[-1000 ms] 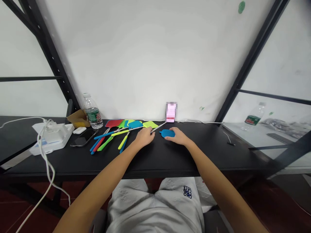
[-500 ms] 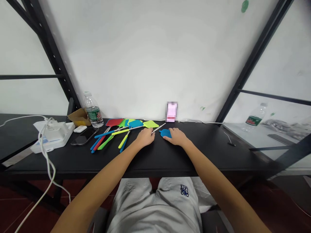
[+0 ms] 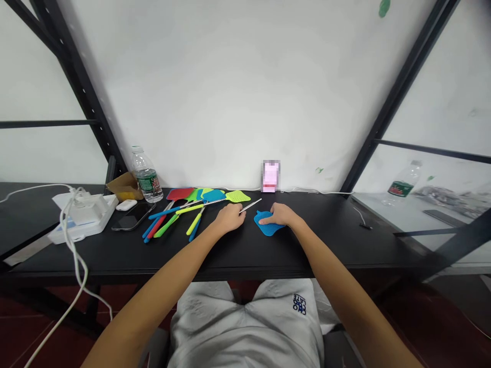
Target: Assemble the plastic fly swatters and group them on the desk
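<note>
My left hand (image 3: 230, 217) is closed around a thin metal rod (image 3: 251, 205), whose bare tip points up and right; the rest is hidden in the fist. In my right hand (image 3: 283, 215) is a blue leaf-shaped fly swatter head (image 3: 269, 229), gripped with the thumb on top and the other fingers out of sight beneath. Its small stem lies just below the rod's tip, apart from it. Left of my hands lies a pile of fly swatters, among them a yellow-green head (image 3: 238, 196), a blue head (image 3: 214, 195) and a red head (image 3: 179, 193).
On the black table (image 3: 245, 255) at left are a water bottle (image 3: 148, 179), a cardboard box (image 3: 126, 185), a dark phone (image 3: 133, 216), a white case (image 3: 126, 205) and a white power strip (image 3: 86, 220) with cables. A lit phone (image 3: 270, 177) leans against the wall.
My right hand has turned the blue swatter head and brought it slightly nearer, so more of its face shows. My left hand and the rod have hardly moved.
</note>
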Available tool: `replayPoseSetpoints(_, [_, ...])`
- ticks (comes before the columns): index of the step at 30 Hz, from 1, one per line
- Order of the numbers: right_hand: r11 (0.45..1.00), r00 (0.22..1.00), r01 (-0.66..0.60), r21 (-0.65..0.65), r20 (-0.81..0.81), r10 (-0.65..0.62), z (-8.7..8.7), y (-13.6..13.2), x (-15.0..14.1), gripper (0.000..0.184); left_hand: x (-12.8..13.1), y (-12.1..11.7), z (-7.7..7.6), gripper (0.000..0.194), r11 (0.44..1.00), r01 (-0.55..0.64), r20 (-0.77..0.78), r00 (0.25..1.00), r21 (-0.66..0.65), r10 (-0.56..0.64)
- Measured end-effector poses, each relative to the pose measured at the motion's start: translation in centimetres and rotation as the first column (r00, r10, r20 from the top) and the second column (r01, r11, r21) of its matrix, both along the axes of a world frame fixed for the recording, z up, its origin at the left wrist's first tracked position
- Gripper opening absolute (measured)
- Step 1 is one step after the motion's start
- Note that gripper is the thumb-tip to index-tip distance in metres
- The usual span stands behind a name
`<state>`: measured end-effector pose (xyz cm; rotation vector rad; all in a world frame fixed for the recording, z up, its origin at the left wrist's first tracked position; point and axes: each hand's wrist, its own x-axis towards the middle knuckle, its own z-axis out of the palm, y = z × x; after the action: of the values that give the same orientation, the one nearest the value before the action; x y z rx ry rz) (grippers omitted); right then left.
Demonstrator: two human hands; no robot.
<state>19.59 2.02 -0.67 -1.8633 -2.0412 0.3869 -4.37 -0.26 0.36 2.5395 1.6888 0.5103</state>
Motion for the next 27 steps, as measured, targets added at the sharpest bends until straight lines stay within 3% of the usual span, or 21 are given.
replayPoseSetpoints(3, [0.999, 0.998, -0.039, 0.027, -0.045, 0.04, 0.1, -0.2, 0.1, 0.056, 0.0, -0.1, 0.1, 0.029, 1.0, 0.004, 0.01, 1.0, -0.002, -0.004])
replayPoseSetpoints(9, [0.994, 0.981, -0.11, 0.024, -0.159, 0.112, 0.2, -1.4, -0.4, 0.063, 0.2, -0.1, 0.2, 0.029, 0.999, 0.032, 0.087, 0.996, -0.01, -0.031])
replayPoseSetpoints(16, [0.936, 0.825, -0.342, 0.082, -0.45, 0.34, -0.5, -2.0, -1.8, 0.052, 0.3, 0.6, -0.2, 0.041, 0.985, 0.168, 0.279, 0.948, -0.045, -0.149])
replayPoseSetpoints(23, [0.931, 0.737, -0.233, 0.28, -0.574, 0.357, -0.6, -1.4, -1.3, 0.036, 0.4, 0.5, 0.1, 0.042, 0.956, 0.276, 0.307, 0.923, -0.1, -0.234])
replayPoseSetpoints(27, [0.921, 0.749, -0.117, 0.372, -0.576, 0.328, -0.3, -1.3, -1.2, 0.027, 0.4, 0.1, 0.4, 0.044, 0.92, 0.356, 0.351, 0.893, -0.162, -0.283])
